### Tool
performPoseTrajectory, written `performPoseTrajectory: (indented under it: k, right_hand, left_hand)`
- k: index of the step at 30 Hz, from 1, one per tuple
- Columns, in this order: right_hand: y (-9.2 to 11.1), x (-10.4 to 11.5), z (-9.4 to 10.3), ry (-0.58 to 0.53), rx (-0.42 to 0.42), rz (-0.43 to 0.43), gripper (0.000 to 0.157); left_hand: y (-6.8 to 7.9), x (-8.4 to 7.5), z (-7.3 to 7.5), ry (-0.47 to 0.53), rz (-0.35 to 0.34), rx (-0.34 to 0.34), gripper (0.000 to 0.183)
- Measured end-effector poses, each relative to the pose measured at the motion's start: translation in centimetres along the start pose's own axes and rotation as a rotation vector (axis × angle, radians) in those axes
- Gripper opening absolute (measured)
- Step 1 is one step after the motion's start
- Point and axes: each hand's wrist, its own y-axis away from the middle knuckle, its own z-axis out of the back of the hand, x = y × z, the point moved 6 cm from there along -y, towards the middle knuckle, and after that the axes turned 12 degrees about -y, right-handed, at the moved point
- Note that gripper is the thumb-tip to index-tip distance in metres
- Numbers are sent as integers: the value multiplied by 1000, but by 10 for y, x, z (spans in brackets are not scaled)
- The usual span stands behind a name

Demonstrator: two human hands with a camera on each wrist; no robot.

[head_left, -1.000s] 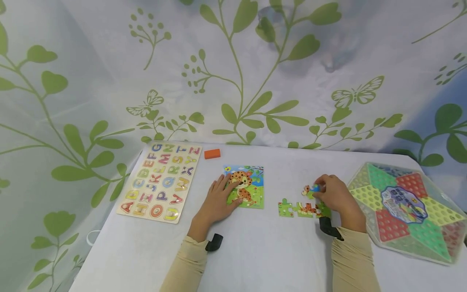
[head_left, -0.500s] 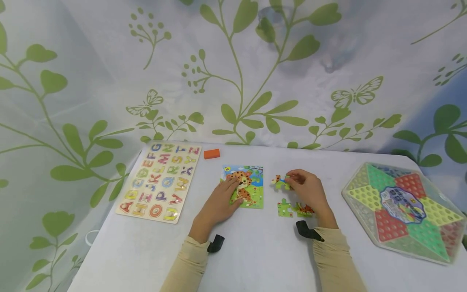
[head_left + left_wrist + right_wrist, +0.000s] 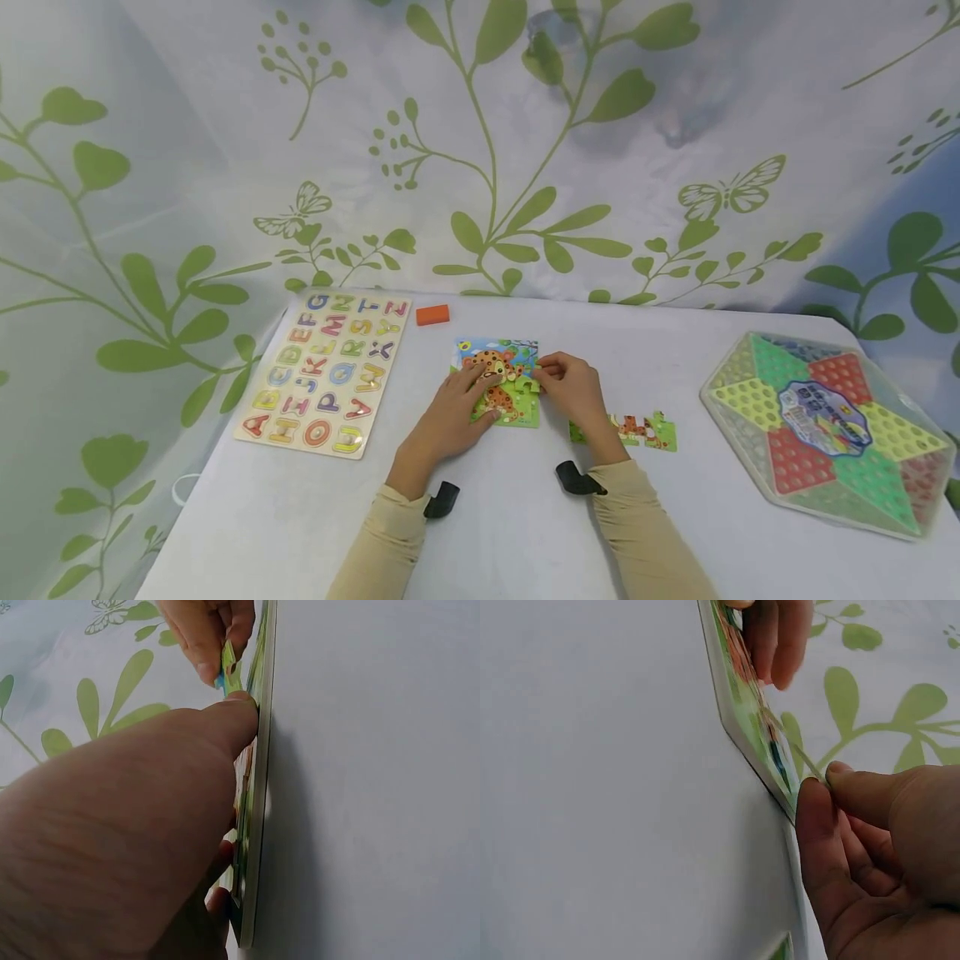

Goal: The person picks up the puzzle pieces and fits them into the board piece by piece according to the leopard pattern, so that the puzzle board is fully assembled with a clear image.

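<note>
My left hand (image 3: 453, 408) rests on the left part of a jigsaw puzzle board (image 3: 531, 415) with a spotted cartoon leopard on it. The fingers lie relaxed across the picture. At the board's right edge, my right hand (image 3: 576, 390) pinches a small green and blue jigsaw piece (image 3: 525, 382) between thumb and fingertip. The right wrist view shows that piece (image 3: 807, 760) edge-on, held tilted over the board's corner. More jigsaw pieces (image 3: 660, 433) lie in a row on the table, partly hidden behind my right wrist.
A wooden alphabet board (image 3: 322, 375) lies on the left of the white table (image 3: 517, 517). An orange block (image 3: 432, 315) sits behind the puzzle. On the right is a hexagonal star-patterned game board (image 3: 828, 429). A leaf-patterned cloth (image 3: 360, 200) hangs at the back.
My right hand has carried the jigsaw piece leftward, from above the loose pieces to the puzzle board's right edge. My left hand has stayed on the board.
</note>
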Motion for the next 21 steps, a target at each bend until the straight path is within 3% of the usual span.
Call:
performPoseTrajectory:
  k: [10, 21]
  right_hand:
    - [-3, 7, -16, 87, -19, -22, 23]
    - [-1, 13, -16, 139, -3, 12, 20]
  left_hand:
    - [1, -2, -2, -11, 20, 55, 55]
    - [0, -6, 1, -63, 33, 33, 58]
